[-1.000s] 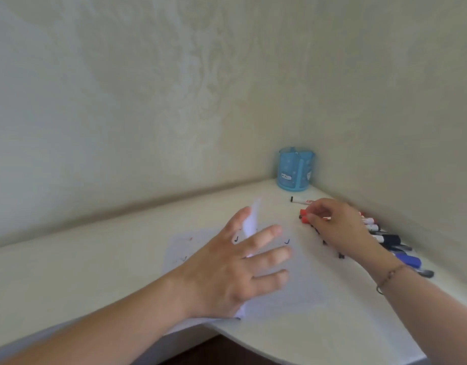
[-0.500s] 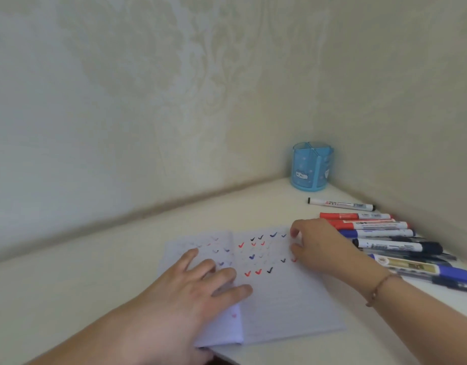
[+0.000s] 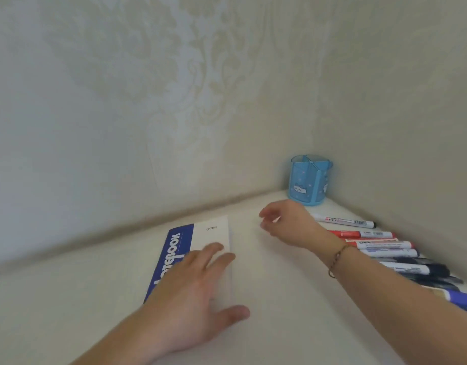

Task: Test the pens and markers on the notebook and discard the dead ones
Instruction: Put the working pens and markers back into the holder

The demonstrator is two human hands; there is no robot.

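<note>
The notebook [image 3: 201, 237] lies closed on the white desk, its blue and white cover facing up. My left hand [image 3: 198, 293] rests flat on the cover with fingers spread. My right hand [image 3: 287, 222] hovers just right of the notebook, fingers loosely curled and holding nothing. To the right a row of markers and pens lies along the wall: a black-capped white marker [image 3: 345, 221], a red marker [image 3: 361, 234], another red one [image 3: 382, 244], a blue one [image 3: 390, 252], and darker pens [image 3: 422, 270] toward me, partly hidden by my right forearm.
A light blue pen holder [image 3: 308, 181] stands in the corner where the two patterned walls meet. The white desk [image 3: 69, 299] runs along both walls, with bare surface left of the notebook.
The notebook was open with check marks showing; now it is closed, cover up. My left hand lies on the cover and my right hand has lifted off the page toward the corner.
</note>
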